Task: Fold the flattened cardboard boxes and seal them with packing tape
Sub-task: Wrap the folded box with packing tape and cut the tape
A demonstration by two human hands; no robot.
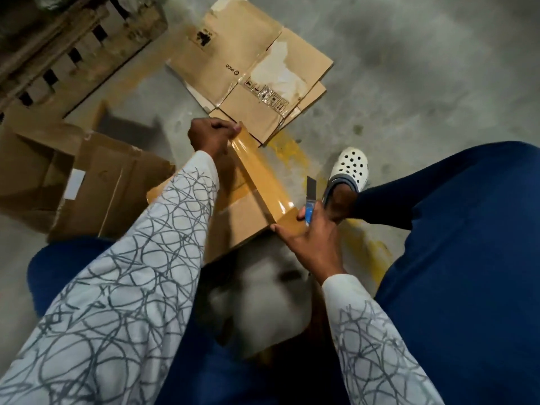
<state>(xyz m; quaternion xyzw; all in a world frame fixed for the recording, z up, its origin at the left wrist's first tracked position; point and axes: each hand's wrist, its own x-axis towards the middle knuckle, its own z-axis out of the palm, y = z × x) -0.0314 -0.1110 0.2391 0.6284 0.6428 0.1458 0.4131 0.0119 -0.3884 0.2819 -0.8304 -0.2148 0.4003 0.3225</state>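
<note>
- Two hands on one tape strip (260, 173): left hand (211, 135) fingers curled, pinching its far end mid-frame; right hand (309, 232) gripping a blue cutter (310, 201), thumb on the near end.
- Strip's glossy brown, pulled taut over the matte box (245, 217) at centre. I'd guess this seal's halfway, cut not yet made.
- Flattened cardboard (248, 62), scuffed and torn, waits upper centre on rough concrete, unfolded.

Brown tape strip (260, 173) stretched over folded box (242, 217); flattened boxes (248, 68) beyond.
Glossy strip ran taut and slanted above the box top, far end gripped by left hand (213, 135), near end pinched by right hand (306, 235). Flattened boxes, creased with torn labels, lay stacked on the floor.
</note>
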